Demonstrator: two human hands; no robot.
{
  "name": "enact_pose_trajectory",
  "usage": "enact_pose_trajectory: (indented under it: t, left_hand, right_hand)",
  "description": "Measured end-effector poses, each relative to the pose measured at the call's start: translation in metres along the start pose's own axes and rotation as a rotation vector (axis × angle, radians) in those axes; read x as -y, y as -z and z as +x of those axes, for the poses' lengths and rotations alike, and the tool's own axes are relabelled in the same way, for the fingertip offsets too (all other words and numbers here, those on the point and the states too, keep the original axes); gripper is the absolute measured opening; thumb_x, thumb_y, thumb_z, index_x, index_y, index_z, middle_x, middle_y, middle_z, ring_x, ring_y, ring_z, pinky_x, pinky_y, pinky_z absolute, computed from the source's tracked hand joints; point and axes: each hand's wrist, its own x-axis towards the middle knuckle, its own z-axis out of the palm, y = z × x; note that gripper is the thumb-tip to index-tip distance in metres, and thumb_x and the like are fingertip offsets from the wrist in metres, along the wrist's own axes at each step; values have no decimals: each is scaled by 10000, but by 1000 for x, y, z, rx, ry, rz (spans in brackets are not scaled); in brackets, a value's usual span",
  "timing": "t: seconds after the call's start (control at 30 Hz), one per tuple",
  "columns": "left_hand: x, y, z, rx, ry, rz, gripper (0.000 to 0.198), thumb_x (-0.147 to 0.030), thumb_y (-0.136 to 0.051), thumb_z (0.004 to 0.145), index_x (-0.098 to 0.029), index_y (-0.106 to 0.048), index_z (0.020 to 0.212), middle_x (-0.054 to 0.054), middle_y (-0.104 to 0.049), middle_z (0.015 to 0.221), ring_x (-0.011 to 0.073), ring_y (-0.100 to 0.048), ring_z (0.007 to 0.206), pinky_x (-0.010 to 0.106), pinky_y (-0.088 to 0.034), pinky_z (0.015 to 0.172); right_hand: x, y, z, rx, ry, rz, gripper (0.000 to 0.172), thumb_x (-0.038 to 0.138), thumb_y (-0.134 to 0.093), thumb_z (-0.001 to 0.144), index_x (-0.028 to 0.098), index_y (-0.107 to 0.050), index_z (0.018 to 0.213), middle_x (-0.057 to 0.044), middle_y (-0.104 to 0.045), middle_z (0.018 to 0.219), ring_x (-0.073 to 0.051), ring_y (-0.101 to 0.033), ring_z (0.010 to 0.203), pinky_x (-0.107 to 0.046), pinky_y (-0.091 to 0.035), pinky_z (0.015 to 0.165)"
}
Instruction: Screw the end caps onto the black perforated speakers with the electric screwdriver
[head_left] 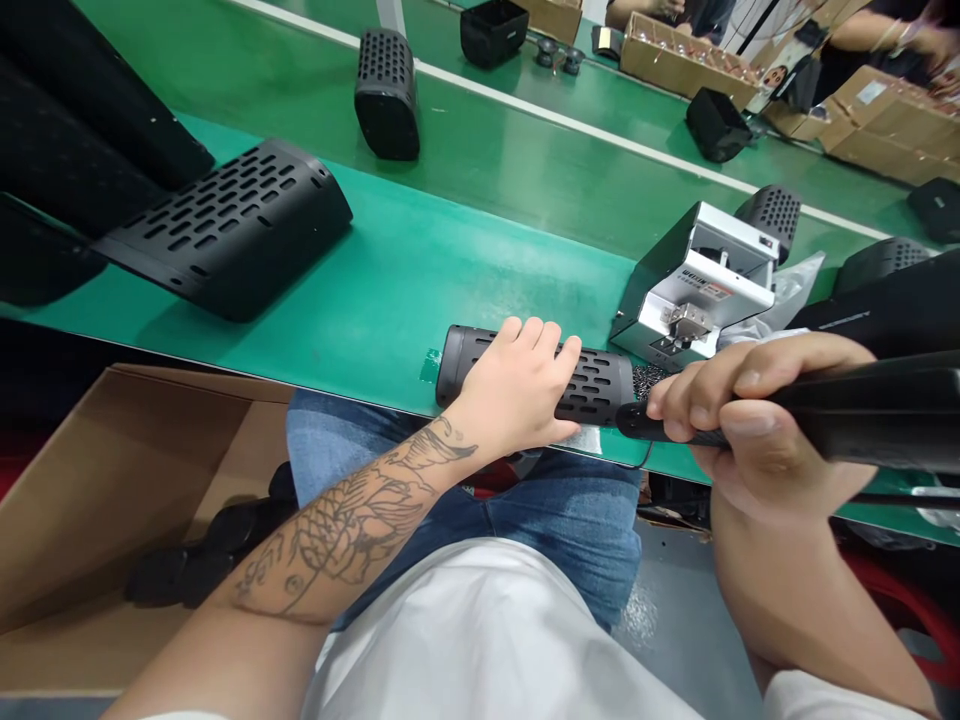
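Across the perforated black housing [600, 380] on the green table [390, 300], the left hand [517, 385] clasps from above, seemingly steadying it. Just right of the housing, the right hand [772, 420] grips a black tool [885, 405], perhaps an electric screwdriver. Beyond the housing, rightward, a silver screw feeder [705, 285] stands, presumably for easy reach; well beyond, leftward, another perforated shell [386, 95].

You were in a factory, likely on an assembly line: your green bench [465, 265] ran along a green, white-striped surface [525, 170], matching black housings [611, 380] sat on both, a metal machine [694, 290] stood on the bench, and people [866, 30] worked opposite beside cartons [892, 135]
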Motion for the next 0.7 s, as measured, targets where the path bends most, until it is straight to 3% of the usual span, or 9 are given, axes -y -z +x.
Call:
enact_pose_trajectory:
  t: [0.13,0.27,0.37,0.47,0.6,0.7]
  left_hand:
    - [-2,-1,1,15,25,8,999,-704,-890,965,-13,-648,1645,265,-738,1377,463,-637,1304,526,-399,1132]
    - [-11,-2,0,29,61,53,1000,-749,-858,993,-34,-641,1658,245,-740,1369,432,-640,1264,517,-402,1125]
    - [-18,0,-1,50,87,64,1086,-811,-856,990,-15,-617,1689,258,-735,1395,434,-642,1260,523,-408,1130]
    - [-17,6,-1,112,95,34,1188,-854,-868,967,-40,-550,1772,262,-738,1420,441,-650,1276,517,-420,1124]
    - [-3,19,-2,208,35,-22,1175,-773,-926,961,-109,-499,1832,246,-724,1512,440,-655,1381,506,-431,1167]
    - [12,26,-5,251,13,-46,1135,-715,-954,953,-158,-506,1835,250,-690,1613,454,-631,1485,526,-424,1242]
  right_hand:
    - [12,3,2,3,-20,-18,210,246,-1036,849,239,-838,917,27,-730,625,-182,-666,418,-372,-702,499]
    - [12,26,26,-202,93,-84,358,444,-1086,811,233,-805,879,36,-723,607,-200,-624,406,-399,-639,413]
    - [-13,58,54,-469,283,-223,318,400,-996,837,240,-720,834,65,-670,583,-172,-601,432,-325,-579,405]
    - [-47,88,72,-626,327,-343,215,270,-876,846,250,-664,876,97,-635,612,-131,-595,442,-265,-563,438]
    - [-77,105,74,-614,260,-368,266,257,-886,850,259,-623,886,83,-629,587,-151,-612,415,-270,-546,426]
    - [-78,102,71,-587,226,-381,251,240,-894,861,252,-644,842,67,-614,548,-164,-610,408,-287,-556,436]
